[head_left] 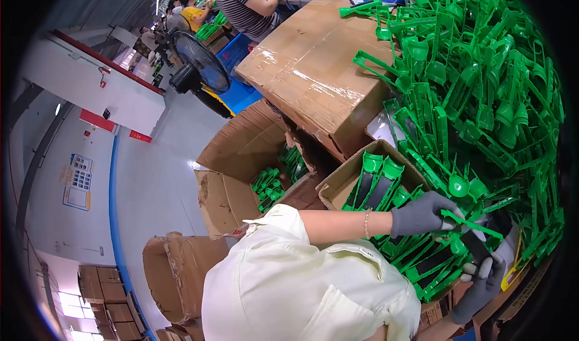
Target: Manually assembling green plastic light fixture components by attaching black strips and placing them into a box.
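My left hand (420, 213), in a grey glove with a bracelet at the wrist, pinches the end of a long green plastic part (476, 224). My right hand (482, 285), also in a grey glove, is just below and grips a black strip (474, 242) that sits against that green part. Both hands are over an open cardboard box (338, 183) packed with rows of the same green parts with black strips (377, 187). A big loose heap of green plastic parts (482, 93) lies beyond the hands.
A sealed, taped cardboard box (313, 69) lies left of the heap. Lower open boxes (241, 154) hold more green parts (268, 187). A black fan (199, 63) stands on the floor. Other people (241, 6) work at a far bench. Stacked cartons (105, 293) are at lower left.
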{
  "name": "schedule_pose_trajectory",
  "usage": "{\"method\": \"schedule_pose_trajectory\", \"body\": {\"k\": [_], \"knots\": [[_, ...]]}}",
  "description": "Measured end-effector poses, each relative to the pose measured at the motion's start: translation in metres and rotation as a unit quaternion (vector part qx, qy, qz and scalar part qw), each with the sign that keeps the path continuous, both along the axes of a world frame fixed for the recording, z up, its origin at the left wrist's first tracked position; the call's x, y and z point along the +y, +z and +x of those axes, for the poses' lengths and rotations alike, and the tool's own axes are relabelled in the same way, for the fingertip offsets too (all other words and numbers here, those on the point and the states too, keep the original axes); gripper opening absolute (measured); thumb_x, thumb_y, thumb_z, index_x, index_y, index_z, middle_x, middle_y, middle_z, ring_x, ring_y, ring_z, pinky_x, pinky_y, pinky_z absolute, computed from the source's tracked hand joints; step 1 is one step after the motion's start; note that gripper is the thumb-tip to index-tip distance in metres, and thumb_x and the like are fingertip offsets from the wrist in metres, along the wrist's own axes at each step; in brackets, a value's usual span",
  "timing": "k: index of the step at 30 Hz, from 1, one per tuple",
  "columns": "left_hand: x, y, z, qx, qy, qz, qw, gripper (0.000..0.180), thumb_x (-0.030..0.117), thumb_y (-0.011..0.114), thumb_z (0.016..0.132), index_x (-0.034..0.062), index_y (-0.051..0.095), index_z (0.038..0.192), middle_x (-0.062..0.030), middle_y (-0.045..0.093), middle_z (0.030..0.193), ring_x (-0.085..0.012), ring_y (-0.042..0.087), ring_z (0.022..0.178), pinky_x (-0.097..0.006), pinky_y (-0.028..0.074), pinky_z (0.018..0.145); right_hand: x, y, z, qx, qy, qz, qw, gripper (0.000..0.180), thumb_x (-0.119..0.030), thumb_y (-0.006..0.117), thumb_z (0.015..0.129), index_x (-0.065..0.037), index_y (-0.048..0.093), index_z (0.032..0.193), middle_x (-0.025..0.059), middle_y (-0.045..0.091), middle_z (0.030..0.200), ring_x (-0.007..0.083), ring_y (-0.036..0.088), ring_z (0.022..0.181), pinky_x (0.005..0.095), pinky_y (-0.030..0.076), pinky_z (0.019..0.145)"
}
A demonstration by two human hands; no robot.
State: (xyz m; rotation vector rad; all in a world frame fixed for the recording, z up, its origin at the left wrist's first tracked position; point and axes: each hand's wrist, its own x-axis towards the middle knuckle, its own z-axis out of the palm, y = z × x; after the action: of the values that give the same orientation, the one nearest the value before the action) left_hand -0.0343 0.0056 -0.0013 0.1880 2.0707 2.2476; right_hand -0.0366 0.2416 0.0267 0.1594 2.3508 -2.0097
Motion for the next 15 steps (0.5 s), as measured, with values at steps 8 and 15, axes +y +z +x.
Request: {"method": "schedule_pose_trajectory", "body": {"k": [8,15], "knots": [[-0.001,0.007,0.006,-0.144,-0.037,0.156,0.976,0.022,-0.003,0.058,0.084,-0.0023,0.062,0.106,-0.009,0.062,0.094,-0.0165,0.066,0.076,-0.027,0.059,0.06,-0.017,-0.006,0.004,0.026,0.0,0.033,0.999,0.018,-0.017,0.054,0.092,-0.006,0.052,0.105,0.0025,0.052,0.064,0.003,0.043,0.046,0.0147,0.028,0.04],[0.0,0.013,0.003,-0.136,-0.057,0.141,0.979,0.022,-0.005,0.058,0.083,-0.0044,0.062,0.105,-0.0106,0.064,0.089,-0.0184,0.067,0.072,-0.025,0.058,0.056,-0.026,0.001,0.009,0.013,-0.006,0.073,0.997,0.015,-0.017,0.054,0.092,-0.005,0.053,0.101,0.0004,0.05,0.063,0.0023,0.041,0.046,0.0152,0.029,0.041]]}}
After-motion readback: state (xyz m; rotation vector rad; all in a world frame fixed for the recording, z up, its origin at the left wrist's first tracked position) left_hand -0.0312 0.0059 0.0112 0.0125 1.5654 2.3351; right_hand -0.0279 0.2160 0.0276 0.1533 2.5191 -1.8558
